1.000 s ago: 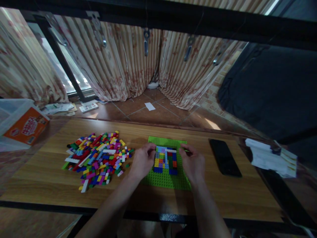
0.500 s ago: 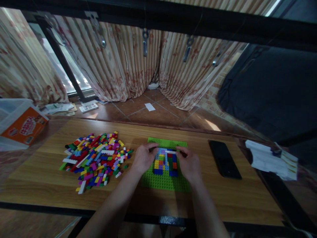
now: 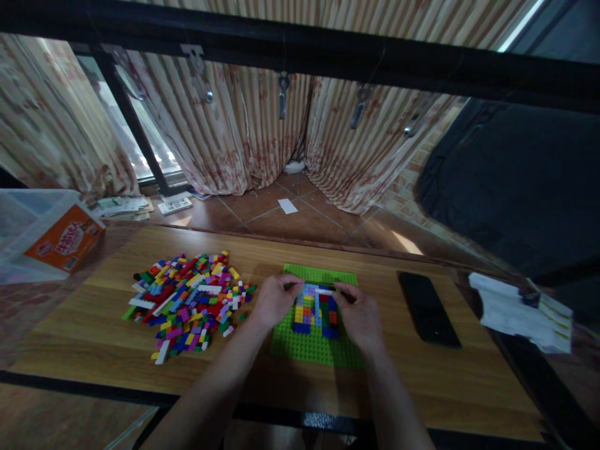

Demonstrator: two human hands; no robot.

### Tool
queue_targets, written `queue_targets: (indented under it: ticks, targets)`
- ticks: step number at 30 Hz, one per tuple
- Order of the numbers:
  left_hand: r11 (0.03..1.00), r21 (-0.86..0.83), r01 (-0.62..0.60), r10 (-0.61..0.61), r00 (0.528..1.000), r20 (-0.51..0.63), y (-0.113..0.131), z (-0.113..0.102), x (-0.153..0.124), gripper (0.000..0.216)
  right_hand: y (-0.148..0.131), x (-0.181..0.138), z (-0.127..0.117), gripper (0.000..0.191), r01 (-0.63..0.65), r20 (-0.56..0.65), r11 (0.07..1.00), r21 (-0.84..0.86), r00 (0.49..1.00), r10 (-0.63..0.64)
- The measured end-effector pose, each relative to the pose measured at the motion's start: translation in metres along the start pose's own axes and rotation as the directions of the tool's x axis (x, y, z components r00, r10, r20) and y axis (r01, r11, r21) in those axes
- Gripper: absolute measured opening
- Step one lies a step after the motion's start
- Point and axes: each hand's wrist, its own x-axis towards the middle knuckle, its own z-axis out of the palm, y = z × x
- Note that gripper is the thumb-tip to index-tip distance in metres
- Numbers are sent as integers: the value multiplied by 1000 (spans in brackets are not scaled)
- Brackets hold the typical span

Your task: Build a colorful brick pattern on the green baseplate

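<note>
A block of mixed-colour toy bricks [image 3: 304, 315] stands on a green studded baseplate [image 3: 309, 353] in front of me. At its far left corner is my left hand [image 3: 275, 301], thumb and fingers closed together; whatever they pinch is hidden. A thin white brick [image 3: 324, 291] lies along the block's far edge. My right hand [image 3: 360, 314] has its fingertips closed at the right end of that white brick. Blue bricks form the block's near edge, with yellow, orange, red and light blue ones behind.
Left of the baseplate a heap of loose bricks [image 3: 192, 300] spreads over the wooden table [image 3: 375, 387]. A black phone [image 3: 429, 309] lies to the right, with papers [image 3: 515, 306] past it. A clear plastic bin [image 3: 42, 240] stands beyond the table's left end.
The whole view has shifted slightly down and right. Both hands stay at the far edge of the brick block, with the fingers barely moved.
</note>
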Motion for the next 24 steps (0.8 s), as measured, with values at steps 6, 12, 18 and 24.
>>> queue_targets:
  ticks: [6,12,18,24]
  targets:
    - [1000,10,-19,19,999,-29,-5,-6,-14,35,0,3,-8,38,-76,-85,981,178,992,92]
    - [995,85,-60,57,998,29,2,-10,-33,58,-14,1,-13,41,-72,-109,953,293,988,109]
    - [984,163,-66,50,994,101,7,-13,-40,87,-21,-6,-2,40,26,-60,969,244,998,-12]
    - [985,165,-53,30,990,139,6,-24,-43,84,-31,-19,6,25,170,113,973,158,976,-189]
